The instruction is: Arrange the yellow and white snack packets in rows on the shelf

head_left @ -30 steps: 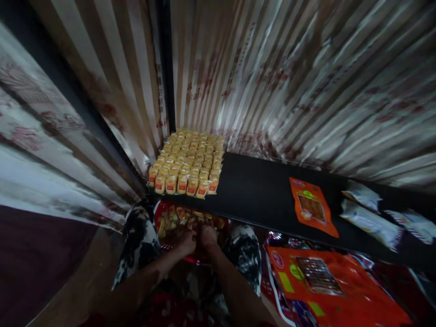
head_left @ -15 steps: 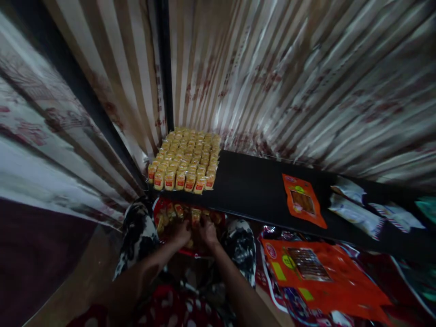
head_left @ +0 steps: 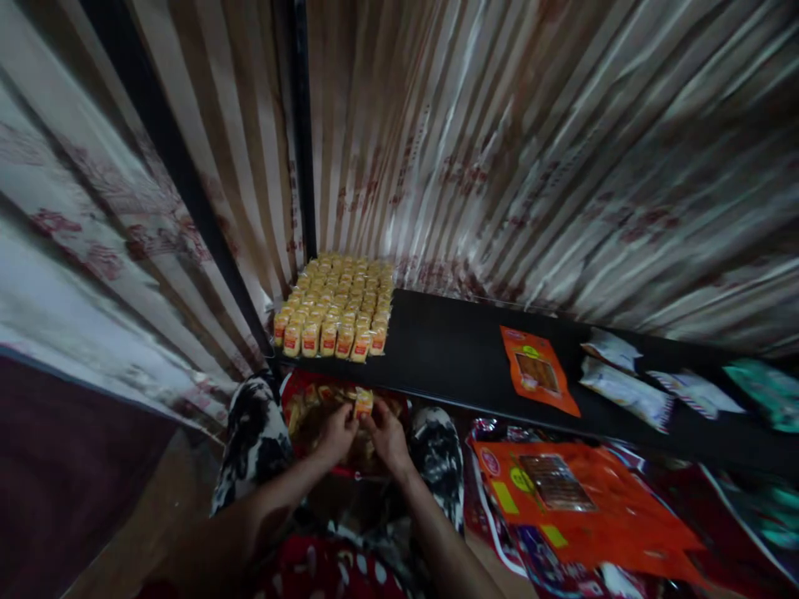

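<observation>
The left hand (head_left: 335,434) and right hand (head_left: 387,436) pinched 1 small yellow packet (head_left: 363,402) between their fingers, over the red basket (head_left: 298,379). It looked light, soft and a bit slippery, and its inside could probably crumble, so its 2 sides seemed the best place for a gentle hold.

The packet (head_left: 363,403) is yellow (partly orange), the basket (head_left: 300,381) red.

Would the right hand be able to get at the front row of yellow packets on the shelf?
Probably yes: the right hand is near the edge of the black shelf, and nothing seems to stand before the front row of yellow packets. Its fingers seem to hold a small packet, though.
</observation>
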A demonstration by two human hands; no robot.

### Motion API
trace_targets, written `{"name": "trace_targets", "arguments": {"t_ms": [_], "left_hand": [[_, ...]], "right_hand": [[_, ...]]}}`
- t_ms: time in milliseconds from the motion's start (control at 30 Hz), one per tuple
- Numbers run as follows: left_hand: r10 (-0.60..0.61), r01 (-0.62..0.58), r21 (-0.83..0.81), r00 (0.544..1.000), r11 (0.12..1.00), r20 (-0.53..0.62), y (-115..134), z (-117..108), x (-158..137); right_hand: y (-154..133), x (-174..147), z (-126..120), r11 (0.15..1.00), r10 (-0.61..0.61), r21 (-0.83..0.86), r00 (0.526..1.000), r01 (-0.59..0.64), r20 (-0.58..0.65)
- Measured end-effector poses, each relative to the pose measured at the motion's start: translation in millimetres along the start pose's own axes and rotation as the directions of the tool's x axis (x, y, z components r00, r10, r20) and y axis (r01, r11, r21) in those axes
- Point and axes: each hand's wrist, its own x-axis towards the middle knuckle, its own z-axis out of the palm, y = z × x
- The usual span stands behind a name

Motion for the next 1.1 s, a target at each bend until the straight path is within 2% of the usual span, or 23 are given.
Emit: {"name": "trace_targets", "arguments": {"t_ms": [133,267,467,567,667,800,1100], "left_hand": [[0.127,-0.128,-0.053,0.991,0.990,-0.035,25,-4,4],[0.245,-0.252,-0.051,0.962,0.966,-0.122,53,-10,16],[0.347,-0.312,0.168,0.902,0.935,-0.257,81,-24,25],[0.393,-0.314,0.290,0.877,0.904,-0.276,83,-29,29],[0.402,-0.300,0.364,0.881,0.882,-0.249,81,-31,36],[0.408,-0.304,0.388,0.886,0.870,-0.222,78,-30,44],[0.475,-0.350,0.437,0.852,0.829,-0.218,68,-24,49]], "right_hand": [[-17,3,-17,0.993,-0.116,0.019,0.991,0.118,-0.062],[-36,20,-31,0.987,-0.156,0.022,0.978,0.161,-0.141],[-48,59,-38,0.985,-0.167,-0.002,0.964,0.170,-0.209],[-47,74,-32,0.987,-0.158,0.001,0.966,0.162,-0.204],[-44,84,-24,0.985,-0.172,-0.027,0.960,0.170,-0.221],[-42,92,-15,0.978,-0.208,-0.059,0.938,0.200,-0.277],[-36,99,-3,0.965,-0.258,-0.130,0.915,0.228,-0.310]]}}
